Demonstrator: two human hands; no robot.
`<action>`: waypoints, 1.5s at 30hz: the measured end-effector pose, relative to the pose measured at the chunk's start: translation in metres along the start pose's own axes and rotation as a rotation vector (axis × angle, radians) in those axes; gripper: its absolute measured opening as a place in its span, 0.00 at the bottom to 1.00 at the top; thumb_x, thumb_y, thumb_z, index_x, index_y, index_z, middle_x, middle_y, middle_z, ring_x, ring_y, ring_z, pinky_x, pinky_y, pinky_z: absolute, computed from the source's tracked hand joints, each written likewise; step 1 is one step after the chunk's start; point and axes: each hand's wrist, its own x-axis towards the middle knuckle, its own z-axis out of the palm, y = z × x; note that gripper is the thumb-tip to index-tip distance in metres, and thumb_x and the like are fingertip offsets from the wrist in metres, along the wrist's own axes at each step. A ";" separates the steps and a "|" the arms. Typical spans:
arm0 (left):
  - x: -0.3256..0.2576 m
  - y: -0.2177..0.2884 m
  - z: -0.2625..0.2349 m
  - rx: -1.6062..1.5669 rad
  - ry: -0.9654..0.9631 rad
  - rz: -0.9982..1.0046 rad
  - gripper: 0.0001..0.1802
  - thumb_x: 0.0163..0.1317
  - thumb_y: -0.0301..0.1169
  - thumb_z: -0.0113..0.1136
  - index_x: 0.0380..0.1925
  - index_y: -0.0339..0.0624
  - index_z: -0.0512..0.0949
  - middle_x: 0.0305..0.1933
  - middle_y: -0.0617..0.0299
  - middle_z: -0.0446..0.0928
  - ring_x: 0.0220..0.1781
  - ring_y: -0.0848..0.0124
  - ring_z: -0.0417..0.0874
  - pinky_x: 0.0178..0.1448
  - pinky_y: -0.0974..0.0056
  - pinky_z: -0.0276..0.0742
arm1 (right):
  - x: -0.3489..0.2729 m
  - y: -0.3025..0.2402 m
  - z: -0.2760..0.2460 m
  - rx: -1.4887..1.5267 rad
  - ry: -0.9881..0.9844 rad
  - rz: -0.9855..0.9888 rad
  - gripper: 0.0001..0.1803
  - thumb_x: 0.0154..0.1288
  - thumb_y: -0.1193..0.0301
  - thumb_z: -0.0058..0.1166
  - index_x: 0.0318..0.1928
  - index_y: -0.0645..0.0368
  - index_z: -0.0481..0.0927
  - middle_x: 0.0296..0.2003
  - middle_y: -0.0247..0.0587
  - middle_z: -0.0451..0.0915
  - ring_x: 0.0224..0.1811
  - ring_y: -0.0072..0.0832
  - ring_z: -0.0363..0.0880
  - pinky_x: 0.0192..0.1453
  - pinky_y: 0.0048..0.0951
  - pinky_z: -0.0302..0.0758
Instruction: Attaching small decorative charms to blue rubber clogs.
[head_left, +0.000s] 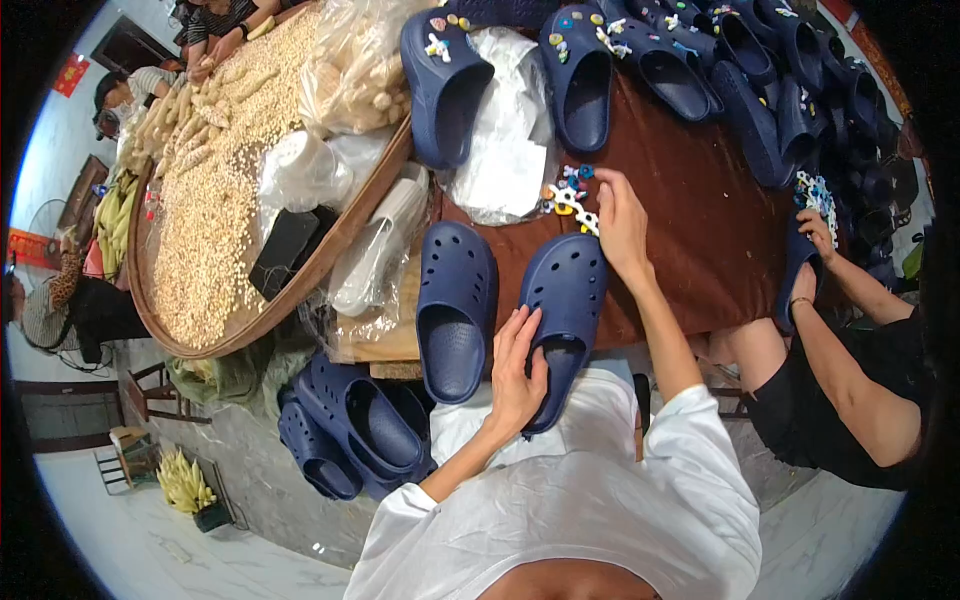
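Note:
My left hand (515,372) grips the side of a plain navy clog (562,290), its thumb at the foot opening and its fingers along the upper. The clog's toe points away from me and its heel rests over my lap. Right beside it lies a second plain navy clog (457,300) with its holes bare. Above the held clog, my right hand (625,232) reaches to a small pile of colourful shoe charms (568,203). Its index finger is stretched out over the charms' right edge, and nothing shows between finger and thumb.
Charm-decorated navy clogs (447,85) stand at the table's far side, around a clear plastic bag (503,130). A large round tray (385,170) holding pale kernels is at left. More clogs (375,425) hang low left. At right, a co-worker's hand (818,235) is by other charms.

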 end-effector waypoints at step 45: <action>0.012 -0.037 -0.046 -0.062 0.353 -0.049 0.08 0.65 0.18 0.57 0.44 0.34 0.76 0.50 0.54 0.75 0.53 0.66 0.78 0.61 0.65 0.73 | 0.096 0.035 0.066 0.164 -0.076 -0.024 0.33 0.76 0.56 0.46 0.69 0.71 0.62 0.63 0.71 0.70 0.67 0.59 0.70 0.71 0.45 0.65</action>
